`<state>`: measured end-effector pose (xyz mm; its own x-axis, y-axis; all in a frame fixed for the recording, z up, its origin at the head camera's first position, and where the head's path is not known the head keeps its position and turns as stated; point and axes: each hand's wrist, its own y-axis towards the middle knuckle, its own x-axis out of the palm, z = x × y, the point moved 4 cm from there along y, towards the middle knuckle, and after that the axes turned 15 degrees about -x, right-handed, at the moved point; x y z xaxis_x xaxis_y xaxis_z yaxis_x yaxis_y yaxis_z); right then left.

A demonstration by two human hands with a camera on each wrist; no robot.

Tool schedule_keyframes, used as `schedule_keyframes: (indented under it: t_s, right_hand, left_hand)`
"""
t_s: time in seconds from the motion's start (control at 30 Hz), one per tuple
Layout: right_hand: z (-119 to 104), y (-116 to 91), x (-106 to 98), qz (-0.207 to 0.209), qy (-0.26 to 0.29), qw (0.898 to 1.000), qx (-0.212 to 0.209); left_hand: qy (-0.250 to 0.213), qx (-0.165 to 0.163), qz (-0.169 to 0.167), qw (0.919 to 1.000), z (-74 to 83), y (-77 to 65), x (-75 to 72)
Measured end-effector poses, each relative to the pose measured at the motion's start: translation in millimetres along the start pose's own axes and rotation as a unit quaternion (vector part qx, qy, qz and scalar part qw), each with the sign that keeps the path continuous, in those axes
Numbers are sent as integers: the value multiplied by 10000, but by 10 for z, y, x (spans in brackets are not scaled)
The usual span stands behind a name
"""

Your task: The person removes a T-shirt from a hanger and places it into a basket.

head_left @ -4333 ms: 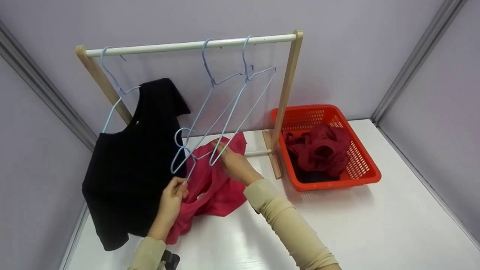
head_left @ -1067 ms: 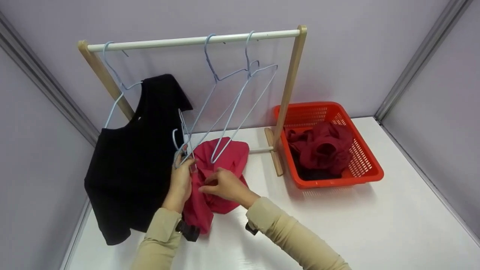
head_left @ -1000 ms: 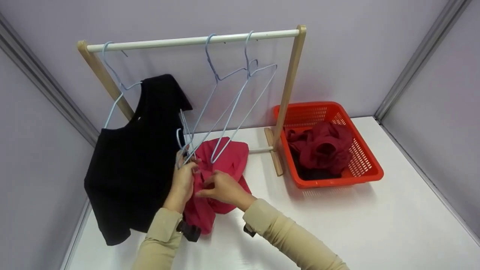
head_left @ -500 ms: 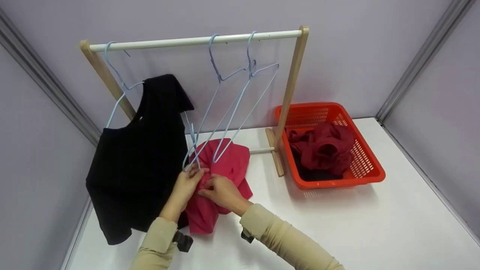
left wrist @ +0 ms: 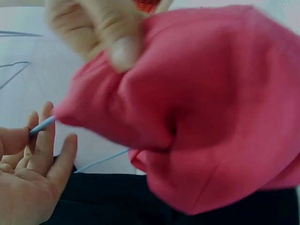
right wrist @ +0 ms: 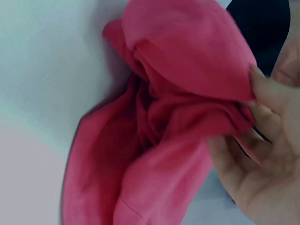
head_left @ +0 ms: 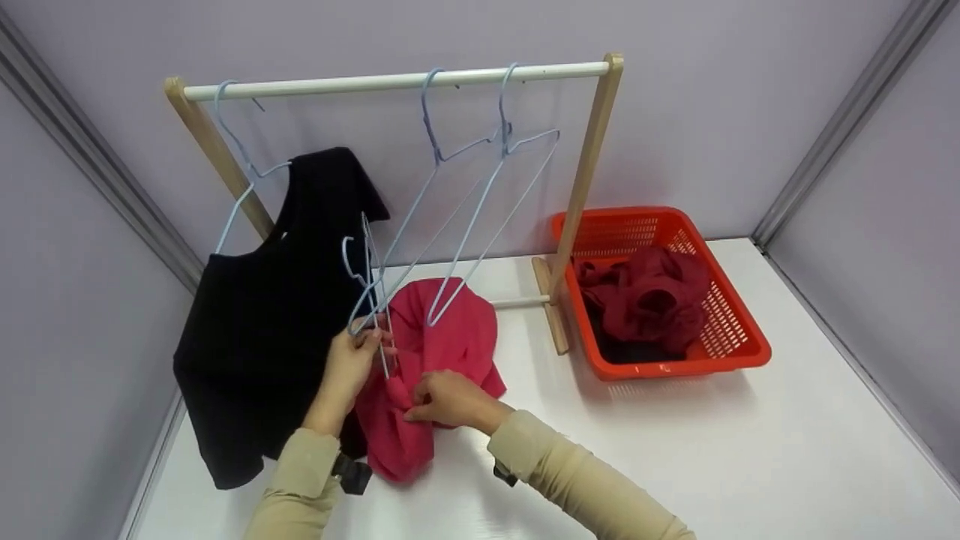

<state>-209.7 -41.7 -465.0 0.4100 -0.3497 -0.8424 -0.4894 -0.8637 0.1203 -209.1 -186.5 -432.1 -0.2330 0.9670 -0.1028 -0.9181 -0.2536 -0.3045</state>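
In the head view, my left hand (head_left: 349,367) holds a light blue wire hanger (left wrist: 43,124), its wire between thumb and fingers in the left wrist view. One end of that hanger goes into a pink garment (head_left: 457,330), which covers it. My right hand (head_left: 454,397) pinches the pink cloth near this covered end. The garment lies bunched, partly on the table, with a loose fold hanging toward me. To the left, a black short-sleeved top (head_left: 285,322) hangs on another hanger (head_left: 238,206).
A rack with a white rail (head_left: 322,86) and wooden legs stands behind my hands. Two bare hangers (head_left: 409,229) hang from it, their lower ends close over my left hand and the pink garment. At right, a red basket (head_left: 652,369) holds dark red clothing (head_left: 652,292).
Earlier, my right hand reached to the garment's far part; now it pinches the near side. In the last half second, my left hand moved left with the hanger and my right hand moved slightly nearer me.
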Motion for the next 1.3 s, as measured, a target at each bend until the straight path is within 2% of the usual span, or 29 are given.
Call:
schedule_keyframes:
  t_s: [0.17,0.23,0.4,0.5,0.6,0.67,0.77,0.87,0.97,1.17,1.3]
  right_hand:
    - [69,-82,82,-595,38,9980,-222]
    - [94,-116,106,-794,127,9967,-149]
    - [185,-184,123,-1119,55,9928,423]
    - [277,-227,100,-1285,-184,9876,884]
    - [389,-258,42,-1022,-408,9858,1271]
    - [461,-263,-4,-522,-470,9879,1384]
    - [556,-253,-25,302,-797,9876,1315]
    - [642,-234,36,732,-1319,9817,1160]
    - [724,-213,140,604,-1442,9805,1193]
    - [781,-158,281,1,-685,9870,1452]
    - [778,-123,386,-281,-380,9862,1584]
  left_hand:
    - [153,60,309,9994,134,38,-52]
    - [201,72,399,9990,193,57,-71]
    - [148,68,445,9989,325,73,-137]
    - [370,111,463,9982,396,65,-197]
    - [676,77,405,9969,446,48,-258]
    - [809,26,353,9961,463,34,-291]
    - [903,-31,298,9955,470,20,-324]
    - [939,-52,256,9952,471,14,-347]
    - [1027,-65,194,9945,455,5,-364]
    - [1441,-18,243,9893,374,-13,-400]
    - [1437,12,266,9893,339,-35,-444]
